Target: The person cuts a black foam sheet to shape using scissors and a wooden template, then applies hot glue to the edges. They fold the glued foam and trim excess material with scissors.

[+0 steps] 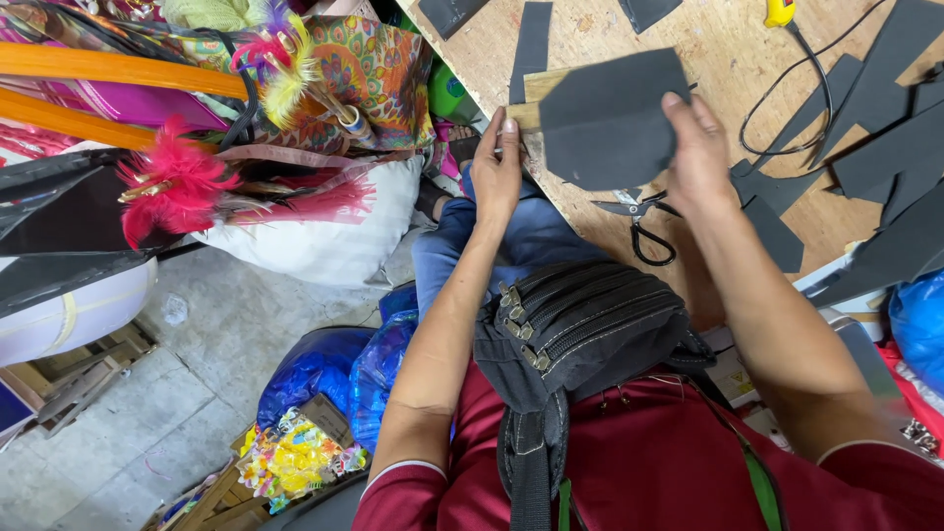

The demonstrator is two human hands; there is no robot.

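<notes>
Wooden table (688, 39) edge: both hands (497, 172) (698, 157) gripping grey foam sheet (610, 118).

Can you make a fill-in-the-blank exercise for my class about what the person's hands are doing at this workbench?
1. Both hands hold a dark grey foam piece above the wooden ____.
2. The right hand pinches the piece's right edge; the left hand is at its ____ edge.
3. The black-handled ____ lie on the workbench below the piece.
4. A black zipped ____ rests on the person's lap.

Missing words: workbench; left; scissors; bag
</notes>
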